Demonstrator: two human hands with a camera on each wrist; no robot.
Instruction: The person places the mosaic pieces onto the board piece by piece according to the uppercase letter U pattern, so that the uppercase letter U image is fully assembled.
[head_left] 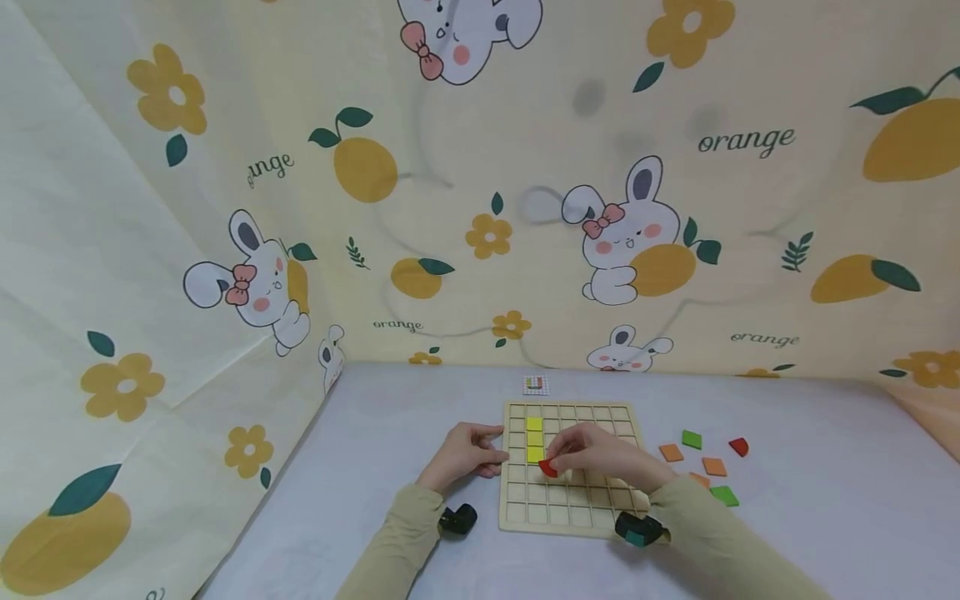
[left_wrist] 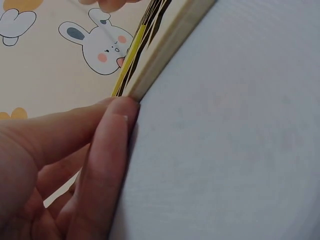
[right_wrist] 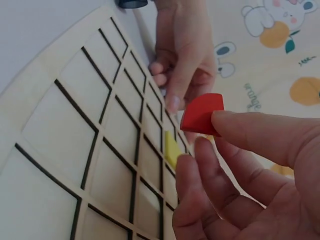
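Observation:
A wooden grid board (head_left: 517, 493) lies on the pale table, with several yellow square tiles (head_left: 534, 439) in one column near its left side. Over the cell just below and right of that column, my right hand (head_left: 600, 457) pinches a red quarter-circle piece (right_wrist: 202, 114) between thumb and fingertips. In the right wrist view the red piece is tilted above the grid. My left hand (head_left: 463, 454) rests its thumb and fingertips against the board's left edge, also seen close up in the left wrist view.
Right of the board lie loose orange tiles (head_left: 715, 467), green tiles (head_left: 692, 439) and another red quarter-circle (head_left: 739, 447). A small printed pattern card (head_left: 536, 385) lies behind the board. A patterned cloth backdrop (head_left: 450, 292) rises behind the table.

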